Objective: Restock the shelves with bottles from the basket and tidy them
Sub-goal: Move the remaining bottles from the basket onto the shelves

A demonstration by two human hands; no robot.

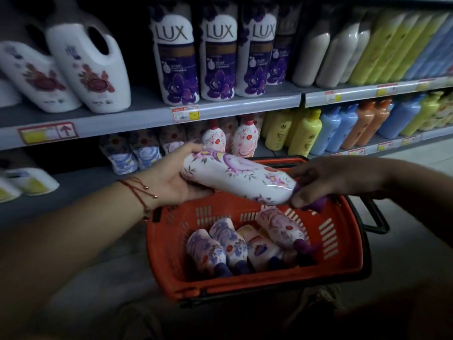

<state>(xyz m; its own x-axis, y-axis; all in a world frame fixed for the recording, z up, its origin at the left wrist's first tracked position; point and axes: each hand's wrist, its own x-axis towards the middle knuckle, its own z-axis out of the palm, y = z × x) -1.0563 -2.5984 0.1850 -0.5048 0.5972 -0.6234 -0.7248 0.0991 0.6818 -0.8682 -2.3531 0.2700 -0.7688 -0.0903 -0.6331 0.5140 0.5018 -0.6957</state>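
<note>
A white bottle with purple flowers (235,176) lies sideways in the air above the red basket (338,244). My left hand (171,177) grips its base end, thumb on top. My right hand (326,180) holds its purple cap end. Several more flowered bottles (220,244) with purple caps lie inside the basket. Behind the held bottle, the lower shelf (81,179) carries similar flowered bottles with red caps (245,136) and blue-flowered ones (133,153).
The upper shelf holds white jugs (90,62), purple LUX bottles (176,55) and beige, yellow and blue bottles to the right. Yellow, blue and orange bottles (328,128) fill the lower shelf's right part. The basket's black handle (375,214) sticks out right.
</note>
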